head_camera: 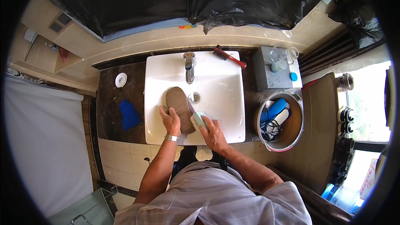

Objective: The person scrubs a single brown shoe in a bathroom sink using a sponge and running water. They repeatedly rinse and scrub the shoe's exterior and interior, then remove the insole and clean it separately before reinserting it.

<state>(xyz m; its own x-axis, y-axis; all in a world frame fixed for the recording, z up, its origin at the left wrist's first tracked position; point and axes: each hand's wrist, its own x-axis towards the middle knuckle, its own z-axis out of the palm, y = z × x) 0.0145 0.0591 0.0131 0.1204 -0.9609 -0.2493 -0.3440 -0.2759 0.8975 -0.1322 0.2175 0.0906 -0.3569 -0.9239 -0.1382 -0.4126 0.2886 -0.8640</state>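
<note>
Over the white ceramic sink (218, 100) my left hand (171, 121) holds a brown-soled slipper or shoe (178, 104), sole up, by its left side. My right hand (214, 132) grips a pale green scrubbing brush (200, 119), its bristles against the right edge of the sole near the lower end. Just above the sole stands the chrome faucet (189, 65), with the drain (194, 97) to the right of the sole. A red-handled brush (230, 57) with dark bristles lies on the sink's back right corner. The shoe's upper is mostly hidden beneath its sole.
A bucket (298, 128) with shoes and blue-and-white items inside stands right of the sink. Behind it, a grey box (264, 72) carries clear containers and a blue cap (293, 77). On the left counter lie a blue cloth (129, 115) and a small white dish (121, 80).
</note>
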